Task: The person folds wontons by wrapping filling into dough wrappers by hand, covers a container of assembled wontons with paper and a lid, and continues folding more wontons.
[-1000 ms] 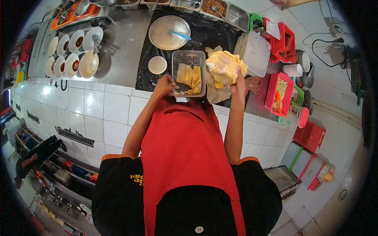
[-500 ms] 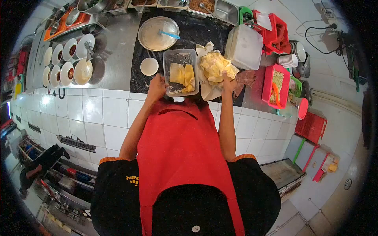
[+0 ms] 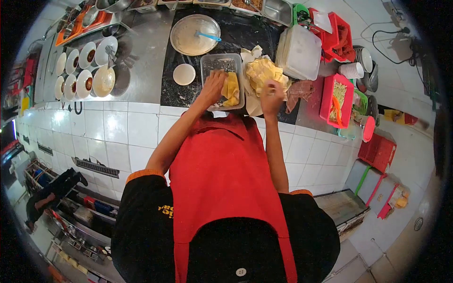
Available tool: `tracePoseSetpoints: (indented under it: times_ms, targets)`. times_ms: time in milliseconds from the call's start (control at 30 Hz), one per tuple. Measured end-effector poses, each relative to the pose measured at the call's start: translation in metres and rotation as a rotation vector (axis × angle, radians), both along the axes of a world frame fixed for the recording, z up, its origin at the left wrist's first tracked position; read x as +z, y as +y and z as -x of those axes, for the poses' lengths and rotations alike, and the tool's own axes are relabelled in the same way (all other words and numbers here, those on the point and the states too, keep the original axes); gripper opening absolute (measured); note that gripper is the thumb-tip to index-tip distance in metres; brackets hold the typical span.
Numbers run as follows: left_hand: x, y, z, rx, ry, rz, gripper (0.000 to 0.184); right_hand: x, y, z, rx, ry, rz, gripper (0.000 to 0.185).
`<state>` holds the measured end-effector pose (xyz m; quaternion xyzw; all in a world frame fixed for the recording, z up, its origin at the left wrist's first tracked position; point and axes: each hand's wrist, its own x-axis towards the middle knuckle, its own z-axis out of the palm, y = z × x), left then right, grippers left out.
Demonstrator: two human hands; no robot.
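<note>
My left hand [image 3: 214,86] reaches into a clear plastic container [image 3: 239,70], over the left part of the yellow sheets [image 3: 230,90] inside it. Its fingertips point down, and what they touch is hidden under the hand. Just right of the container, a pile of yellow wrapper sheets [image 3: 264,73] lies on pale paper [image 3: 253,104]. My right hand [image 3: 272,96] is over the near edge of that pile, blurred, with its fingers drawn together. Whether it holds anything is too blurred to tell.
A round tray [image 3: 188,37] with a blue-handled tool and a small white bowl [image 3: 184,74] lie beyond. Stacked lidded boxes [image 3: 302,52], a brown cloth [image 3: 298,92] and a pink basket [image 3: 326,106] are at right. Several white bowls [image 3: 85,84] stand left. Someone in dark clothes [image 3: 52,195] is far left.
My left hand has moved from the container's left rim to the sheets inside. My right hand has shifted from the pile's right edge onto its near side, and the pile now sits lower on the paper.
</note>
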<state>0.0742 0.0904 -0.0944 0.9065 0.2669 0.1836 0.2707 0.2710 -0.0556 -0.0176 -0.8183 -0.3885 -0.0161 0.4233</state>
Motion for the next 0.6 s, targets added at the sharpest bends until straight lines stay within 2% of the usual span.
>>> tracePoseSetpoints:
  times_ms: [33,67,100,200,233,267,333,400,467,533,567,600]
  targets:
    - [-0.007,0.005,-0.005,0.004,0.028,-0.072,0.054,-0.005,0.004,0.007,0.257,0.459,-0.044,0.032]
    - [-0.01,0.006,-0.01,0.008,0.055,-0.143,0.057,-0.01,0.008,0.019,0.326,0.458,0.068,0.029]
    - [0.002,0.008,-0.012,0.005,0.19,-0.149,0.057,-0.014,0.014,0.033,0.395,0.457,0.18,0.026]
    - [0.003,0.017,-0.017,0.003,0.313,-0.237,0.051,-0.032,0.034,0.061,0.402,0.399,0.298,0.03]
    - [-0.014,0.019,-0.016,0.035,0.157,-0.278,0.038,-0.053,0.039,0.065,0.357,0.187,0.308,0.031]
    - [-0.014,0.019,-0.015,0.033,0.157,-0.28,0.038,-0.057,0.046,0.069,0.313,-0.025,0.315,0.032]
    - [-0.015,0.021,-0.013,0.034,0.234,-0.227,0.021,-0.063,0.056,0.072,0.272,-0.025,0.405,0.032]
    - [-0.008,0.02,-0.01,0.02,0.258,-0.15,0.019,-0.06,0.067,0.075,0.23,-0.026,0.494,0.032]
    - [-0.003,0.018,-0.006,0.009,0.281,-0.072,0.017,-0.061,0.078,0.074,0.217,-0.058,0.631,0.021]
    - [-0.001,0.016,0.003,0.036,0.124,-0.137,0.007,-0.065,0.083,0.069,0.251,-0.092,0.644,0.02]
    - [0.007,0.013,0.009,0.043,0.126,-0.138,0.007,-0.067,0.084,0.065,0.28,-0.126,0.66,0.019]
    - [0.02,0.01,0.018,0.091,0.092,0.058,0.01,-0.065,0.084,0.065,0.298,-0.127,0.661,0.019]
